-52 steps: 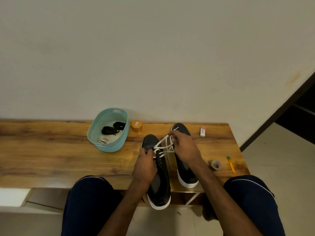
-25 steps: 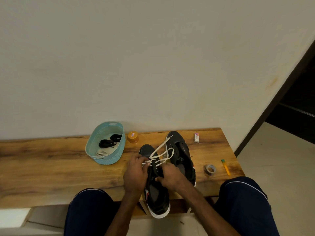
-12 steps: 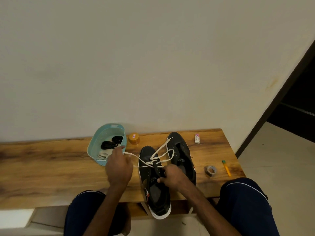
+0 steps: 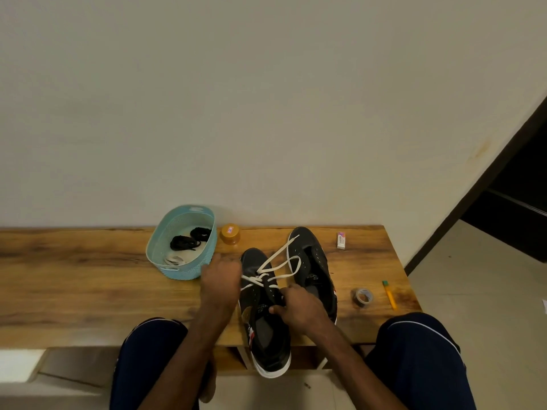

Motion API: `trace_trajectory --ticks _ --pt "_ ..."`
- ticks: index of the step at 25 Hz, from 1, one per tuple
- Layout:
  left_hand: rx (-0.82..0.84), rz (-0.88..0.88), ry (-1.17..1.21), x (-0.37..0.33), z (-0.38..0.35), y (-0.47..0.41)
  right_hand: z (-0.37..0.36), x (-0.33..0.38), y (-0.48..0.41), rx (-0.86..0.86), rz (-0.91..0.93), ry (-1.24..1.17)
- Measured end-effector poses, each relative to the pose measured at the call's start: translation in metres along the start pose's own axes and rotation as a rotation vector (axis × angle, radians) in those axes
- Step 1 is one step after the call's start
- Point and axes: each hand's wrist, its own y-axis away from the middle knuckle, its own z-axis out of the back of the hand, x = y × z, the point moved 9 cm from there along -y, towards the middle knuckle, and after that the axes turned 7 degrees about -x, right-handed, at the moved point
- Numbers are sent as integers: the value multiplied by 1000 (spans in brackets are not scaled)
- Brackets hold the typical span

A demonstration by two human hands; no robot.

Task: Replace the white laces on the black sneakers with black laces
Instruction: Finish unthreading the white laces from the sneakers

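Two black sneakers lie on the wooden bench: the near one (image 4: 266, 327) with its heel over the front edge, the far one (image 4: 310, 261) beside it on the right. A loosened white lace (image 4: 276, 263) runs over both toes. My left hand (image 4: 220, 284) sits at the near sneaker's left side and pinches the lace at the eyelets. My right hand (image 4: 299, 309) grips that sneaker's tongue and eyelet area. Black laces (image 4: 189, 239) lie coiled in a teal basket (image 4: 180, 269), next to a white lace.
An orange jar (image 4: 230, 233) stands beside the basket. An eraser (image 4: 341, 240), a roll of tape (image 4: 363, 297) and a yellow pen (image 4: 389, 294) lie at the bench's right end. My knees are at the front edge. A wall rises behind.
My left hand, which had drawn the white lace out to the left, has come back to the near sneaker's eyelets. My right hand stays on the tongue.
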Motion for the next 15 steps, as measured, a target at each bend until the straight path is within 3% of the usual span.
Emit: trace_trajectory --ticks 2,5,11,15 --pt "-82 236 -39 63 20 -5 -1 -1 -1 6 -13 13" --pt "-44 493 24 139 17 1 -5 -2 -5 13 -25 41" --pt "36 82 46 59 -2 2 2 7 -6 8 13 46" --pt "109 -81 225 -5 -30 3 5 18 -2 -75 66 44"
